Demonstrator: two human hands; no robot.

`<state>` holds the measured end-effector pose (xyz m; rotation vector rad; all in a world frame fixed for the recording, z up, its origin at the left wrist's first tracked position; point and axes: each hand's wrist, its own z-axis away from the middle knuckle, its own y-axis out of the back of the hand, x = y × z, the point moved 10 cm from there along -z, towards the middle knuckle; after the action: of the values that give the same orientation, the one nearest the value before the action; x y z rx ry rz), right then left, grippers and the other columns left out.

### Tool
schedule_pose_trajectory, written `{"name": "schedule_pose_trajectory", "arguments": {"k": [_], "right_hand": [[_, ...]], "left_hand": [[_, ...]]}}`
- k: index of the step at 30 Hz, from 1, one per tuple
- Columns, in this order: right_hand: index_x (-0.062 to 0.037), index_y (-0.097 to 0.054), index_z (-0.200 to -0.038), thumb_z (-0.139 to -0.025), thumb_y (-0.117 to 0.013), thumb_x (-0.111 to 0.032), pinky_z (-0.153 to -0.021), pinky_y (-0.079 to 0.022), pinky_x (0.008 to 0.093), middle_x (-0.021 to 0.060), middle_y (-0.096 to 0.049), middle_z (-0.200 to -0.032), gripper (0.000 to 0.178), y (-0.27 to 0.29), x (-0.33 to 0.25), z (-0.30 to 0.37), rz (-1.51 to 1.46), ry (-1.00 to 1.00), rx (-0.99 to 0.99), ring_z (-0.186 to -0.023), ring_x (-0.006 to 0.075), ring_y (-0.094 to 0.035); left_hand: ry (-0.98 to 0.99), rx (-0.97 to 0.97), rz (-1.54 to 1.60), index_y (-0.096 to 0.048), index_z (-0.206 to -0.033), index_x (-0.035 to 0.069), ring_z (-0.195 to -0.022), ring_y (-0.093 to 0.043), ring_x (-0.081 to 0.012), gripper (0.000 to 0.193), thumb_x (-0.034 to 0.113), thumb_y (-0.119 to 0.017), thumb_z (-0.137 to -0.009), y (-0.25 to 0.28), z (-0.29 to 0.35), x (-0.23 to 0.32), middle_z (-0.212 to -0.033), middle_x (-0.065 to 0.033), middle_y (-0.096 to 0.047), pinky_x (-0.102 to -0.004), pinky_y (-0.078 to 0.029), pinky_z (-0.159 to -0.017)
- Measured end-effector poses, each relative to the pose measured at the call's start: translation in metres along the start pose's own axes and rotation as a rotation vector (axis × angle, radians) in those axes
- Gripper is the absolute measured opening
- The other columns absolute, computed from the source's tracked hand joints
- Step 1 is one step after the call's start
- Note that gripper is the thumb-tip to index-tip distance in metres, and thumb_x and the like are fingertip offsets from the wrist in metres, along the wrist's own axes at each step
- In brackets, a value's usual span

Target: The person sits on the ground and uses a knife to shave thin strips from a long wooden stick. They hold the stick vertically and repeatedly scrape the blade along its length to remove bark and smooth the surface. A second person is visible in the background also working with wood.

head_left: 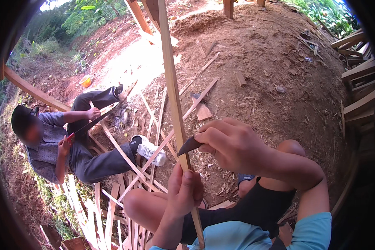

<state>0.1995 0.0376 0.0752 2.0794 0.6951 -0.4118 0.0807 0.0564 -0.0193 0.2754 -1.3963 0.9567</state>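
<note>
A long, narrow wooden strip (171, 79) runs upright through the middle of the head view, its lower end passing down over my lap. My left hand (183, 189) is closed around it low down, thumb laid along its face. Just above that grip, my right hand (235, 146) holds a knife, whose short dark pointed blade (189, 146) lies across the strip and touches it. My right fingers hide the knife's handle.
At left, a seated person (50, 137) holds a long dark blade (96, 121) with a red handle. Many wooden strips (108, 216) lie heaped at lower left. A wood block (202, 110) rests on the dirt ahead. Timber (362, 89) is stacked at right.
</note>
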Motion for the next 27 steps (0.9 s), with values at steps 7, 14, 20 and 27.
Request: {"name": "schedule_pose_trajectory", "arguments": {"k": [7,14,20,27], "right_hand": [[-0.0049,-0.05,-0.087,-0.083,-0.058,-0.011,-0.055,-0.045,0.0391,0.0095,-0.054,-0.072,0.012,0.042,0.036,-0.01,0.155,-0.125,0.292,-0.062,0.0272,-0.058],[-0.004,-0.052,-0.088,-0.081,-0.061,-0.009,-0.057,-0.047,0.0376,0.0106,-0.057,-0.075,0.012,0.012,0.004,0.008,0.001,-0.038,0.024,-0.065,0.0282,-0.059],[-0.0053,-0.051,-0.087,-0.078,-0.06,-0.007,-0.056,-0.046,0.0401,0.011,-0.055,-0.076,0.013,-0.002,0.006,0.005,-0.007,0.007,0.061,-0.065,0.0298,-0.059],[-0.0023,-0.052,-0.089,-0.08,-0.062,-0.006,-0.054,-0.046,0.039,0.0116,-0.057,-0.071,0.014,-0.001,0.037,-0.013,-0.003,-0.084,0.054,-0.062,0.0296,-0.059]], "left_hand": [[0.06,-0.093,-0.037,-0.039,-0.097,0.008,-0.031,-0.032,-0.0076,0.025,0.033,-0.038,-0.098,-0.026,0.011,-0.017,-0.05,-0.0013,-0.038,-0.0198,-0.025,-0.028],[0.041,-0.087,-0.034,-0.039,-0.097,0.008,-0.032,-0.032,-0.0075,0.025,0.033,-0.038,-0.098,-0.014,0.004,-0.014,-0.05,-0.0009,-0.038,-0.02,-0.026,-0.028],[0.061,0.012,-0.011,-0.04,-0.094,0.01,-0.032,-0.031,-0.0074,0.026,0.035,-0.036,-0.098,-0.003,0.005,-0.017,-0.05,-0.0003,-0.035,-0.0205,-0.026,-0.029],[0.071,0.032,-0.108,-0.04,-0.089,0.009,-0.031,-0.032,-0.0086,0.027,0.034,-0.036,-0.098,0.004,-0.001,-0.02,-0.048,-0.0016,-0.036,-0.0215,-0.027,-0.029]]}}
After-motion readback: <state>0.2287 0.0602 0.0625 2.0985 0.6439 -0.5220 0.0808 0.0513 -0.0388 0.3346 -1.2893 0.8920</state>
